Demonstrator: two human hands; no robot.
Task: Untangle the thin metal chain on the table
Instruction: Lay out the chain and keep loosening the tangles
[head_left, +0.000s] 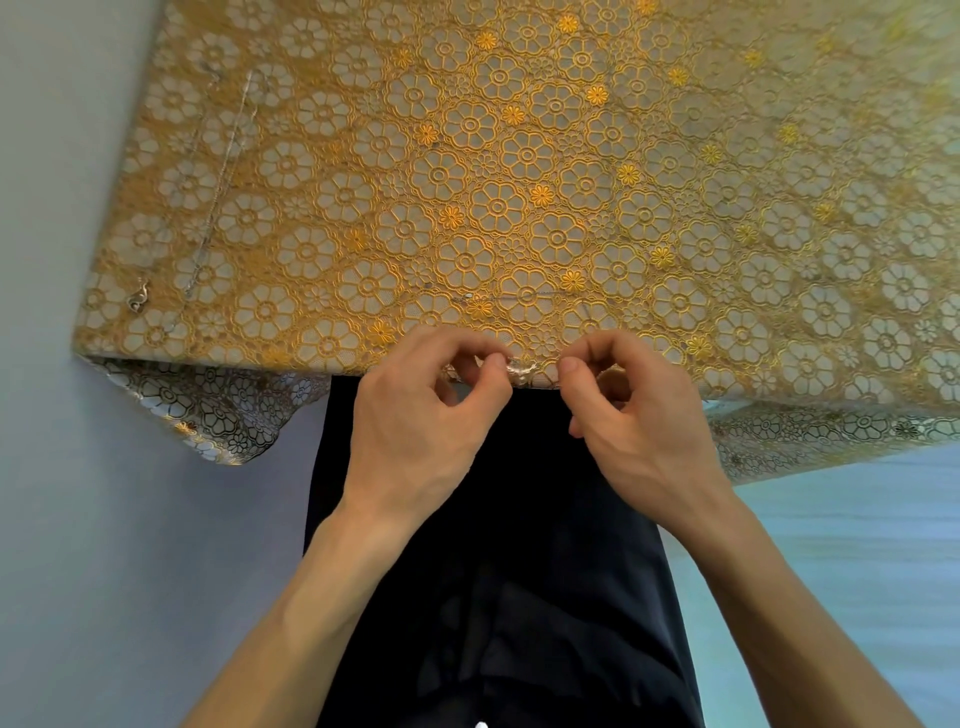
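Observation:
A thin silvery chain (525, 372) is bunched in a small tangle at the table's near edge, between my two hands. My left hand (426, 410) pinches its left end with thumb and forefinger. My right hand (628, 410) pinches its right end the same way. A faint strand of the chain (524, 296) runs across the cloth just beyond the hands. The table is covered by a gold flower-patterned cloth (519, 171).
Other thin chains (228, 156) lie stretched out along the table's left side, with a small clasp (139, 299) near the left front corner. The cloth hangs over the near edge. My dark clothing fills the space below the hands.

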